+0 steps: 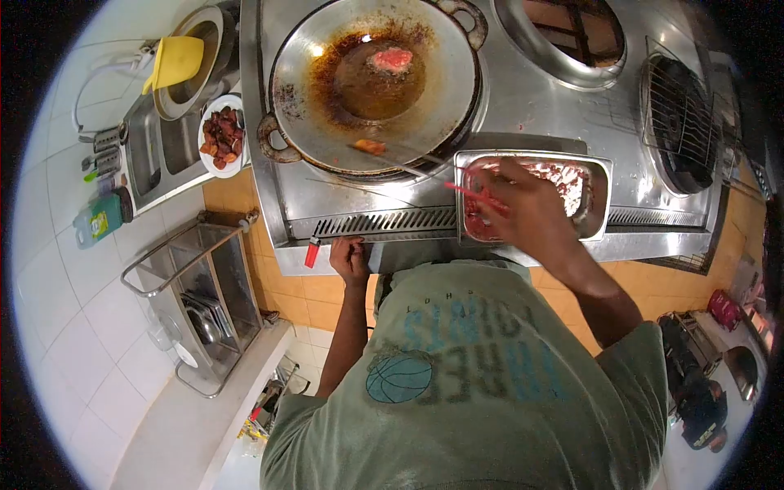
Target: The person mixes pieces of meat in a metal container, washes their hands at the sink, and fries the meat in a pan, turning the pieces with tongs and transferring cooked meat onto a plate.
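Observation:
My right hand is closed around the red-handled tongs, whose metal arms reach left over the wok's near rim. At their tips is a browned piece of meat. A reddish piece of meat lies in the dark oil of the big two-handled wok. Beneath my right hand stands a steel tray with red, wet residue and some raw meat, partly covered by the hand. My left hand is curled on the stove's front edge, just right of a red lighter.
A white plate of browned meat pieces stands left of the stove, by the sink. Also left are a yellow plastic container and a green bottle. An open burner and a wire rack occupy the right.

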Tool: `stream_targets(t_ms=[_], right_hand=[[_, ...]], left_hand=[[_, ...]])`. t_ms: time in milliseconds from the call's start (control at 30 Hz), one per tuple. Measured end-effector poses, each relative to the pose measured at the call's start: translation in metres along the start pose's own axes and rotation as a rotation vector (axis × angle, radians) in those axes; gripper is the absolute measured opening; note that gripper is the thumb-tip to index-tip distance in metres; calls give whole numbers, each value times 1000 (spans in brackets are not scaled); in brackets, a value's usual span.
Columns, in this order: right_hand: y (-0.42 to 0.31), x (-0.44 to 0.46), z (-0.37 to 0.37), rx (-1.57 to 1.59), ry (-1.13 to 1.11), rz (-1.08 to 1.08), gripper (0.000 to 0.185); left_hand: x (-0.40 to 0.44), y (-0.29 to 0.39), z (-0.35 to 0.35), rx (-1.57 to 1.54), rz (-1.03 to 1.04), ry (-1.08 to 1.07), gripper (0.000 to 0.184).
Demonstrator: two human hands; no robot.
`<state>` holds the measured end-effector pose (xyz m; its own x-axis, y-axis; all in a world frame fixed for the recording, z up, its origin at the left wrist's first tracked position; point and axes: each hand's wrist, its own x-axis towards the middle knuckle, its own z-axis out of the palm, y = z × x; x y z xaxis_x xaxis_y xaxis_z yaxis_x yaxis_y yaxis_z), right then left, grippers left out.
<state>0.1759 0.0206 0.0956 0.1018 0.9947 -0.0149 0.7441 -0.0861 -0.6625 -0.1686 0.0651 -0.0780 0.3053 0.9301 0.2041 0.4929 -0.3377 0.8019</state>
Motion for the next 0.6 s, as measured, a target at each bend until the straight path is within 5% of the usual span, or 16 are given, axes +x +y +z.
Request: stream_targets(t_ms=[233, 500, 600], right_hand=[[11, -8, -16, -203, 58, 126, 36], [12, -8, -29, -370, 81, 35, 33], [-11, -11, -32, -349, -74, 37, 35]], left_hand=[[1, 2, -2, -7, -7, 10, 22], [-3, -2, -4, -58, 0, 16, 16], [1, 6, -5, -65, 11, 60, 16]])
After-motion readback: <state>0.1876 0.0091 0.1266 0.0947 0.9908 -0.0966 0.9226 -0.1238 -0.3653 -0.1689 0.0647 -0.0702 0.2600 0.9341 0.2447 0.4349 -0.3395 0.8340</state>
